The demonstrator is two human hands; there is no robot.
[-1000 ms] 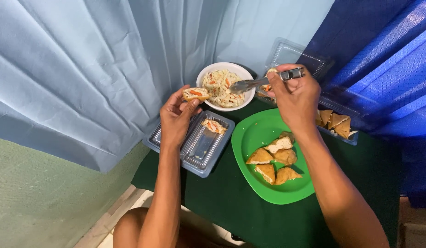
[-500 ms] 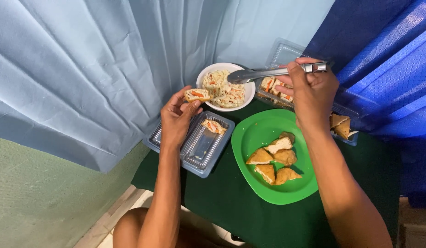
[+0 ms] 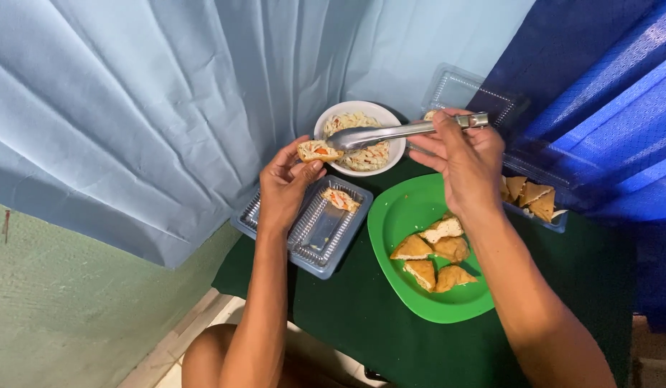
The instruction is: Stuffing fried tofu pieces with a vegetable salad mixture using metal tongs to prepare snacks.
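Note:
My left hand (image 3: 284, 179) holds a piece of stuffed tofu (image 3: 317, 151) up beside a white bowl (image 3: 392, 149) of shredded filling. My right hand (image 3: 466, 159) grips metal tongs (image 3: 404, 131), whose tips reach over the bowl toward the held piece. Below my left hand sits a clear plastic tray (image 3: 311, 233) with one filled piece (image 3: 341, 199) in its far end. A green plate (image 3: 404, 215) by my right forearm carries several fried tofu triangles (image 3: 433, 251).
A clear container (image 3: 545, 208) with more tofu triangles stands at the right, partly behind my right hand. A clear lid (image 3: 455, 88) lies behind the bowl. Everything rests on a dark green tablecloth (image 3: 361, 323). Light blue and dark blue curtains hang close around.
My right hand has swung the tongs left and lower, so their tips now sit over the bowl near the held piece. My left hand has stayed put with its piece.

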